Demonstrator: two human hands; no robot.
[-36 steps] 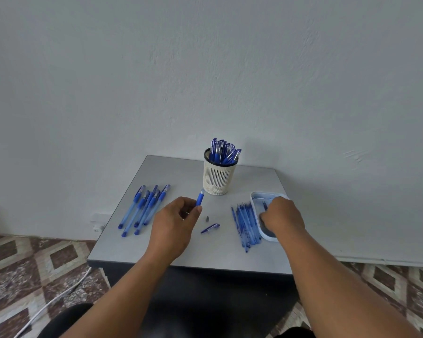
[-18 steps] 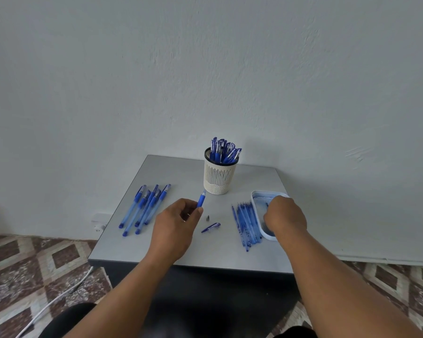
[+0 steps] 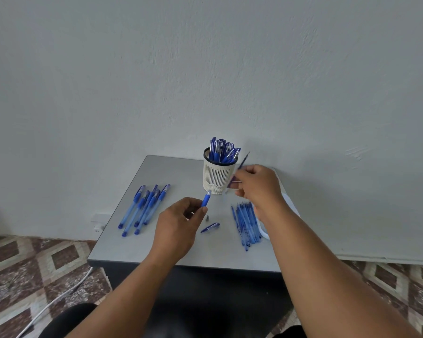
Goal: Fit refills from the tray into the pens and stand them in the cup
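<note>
My left hand (image 3: 175, 226) pinches the pen barrel (image 3: 206, 199), open end tilted up toward my right grip to receive the refill (image 3: 241, 170), pinched in my right hand (image 3: 257, 185) beside the cup (image 3: 219, 175). The tray (image 3: 289, 203) lies under my right wrist on the surface (image 3: 161, 242).

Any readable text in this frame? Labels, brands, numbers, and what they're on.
None readable.
Pens in the cup: clips and barrels show pale patches, too small and blurred to read.
Pens lying at the table's left: no legible print.
Refill in the right hand is motion-blurred; nothing legible.
Wall, table, floor: no signs or labels.
</note>
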